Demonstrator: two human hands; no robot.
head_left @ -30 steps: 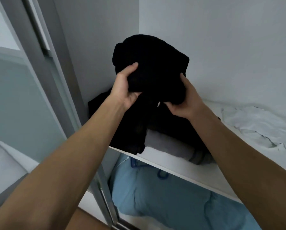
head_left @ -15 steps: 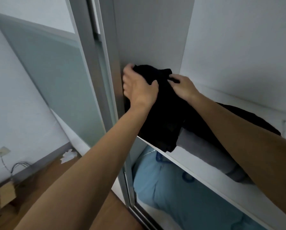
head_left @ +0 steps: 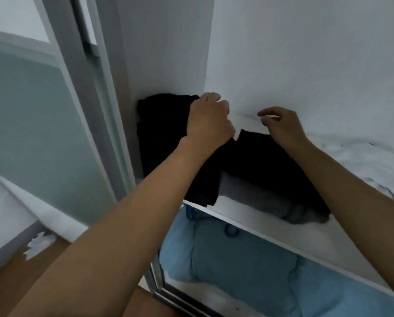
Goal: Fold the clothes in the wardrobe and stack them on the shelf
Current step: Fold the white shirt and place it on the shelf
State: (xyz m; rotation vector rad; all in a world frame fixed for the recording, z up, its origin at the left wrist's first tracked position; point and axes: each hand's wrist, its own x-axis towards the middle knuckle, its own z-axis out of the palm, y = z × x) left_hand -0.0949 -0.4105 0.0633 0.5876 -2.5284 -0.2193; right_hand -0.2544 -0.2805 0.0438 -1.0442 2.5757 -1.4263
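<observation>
- Two bare forearms of mine reach up and forward from the bottom of the view towards the wardrobe.
- Down on my left lie a wooden floor [head_left: 3, 282] and a torn white scrap [head_left: 39, 244], beside the grey door frame [head_left: 95, 88].
- Below the shelf sits puffy blue bedding [head_left: 237, 271].
- At the white shelf [head_left: 260, 227], a folded grey garment [head_left: 248, 193] lies close behind the front edge.
- Over that grey piece lie the black clothes [head_left: 164, 133], which run back into the left rear corner against the side wall. One dark corner hangs over the front lip of the shelf.
- My left hand [head_left: 208, 120] is curled into a fist, knuckles up, right at the top of the black bundle. Its fingertips are hidden behind the hand, so I cannot tell whether they pinch the cloth.
- My right hand [head_left: 283, 124] hangs just above the far edge of the black cloth, fingers loosely bent, holding nothing.
- Further right on the shelf lies crumpled white cloth [head_left: 374, 161], apart from the dark pile.
- Behind everything stands the plain white back wall [head_left: 305, 53].
</observation>
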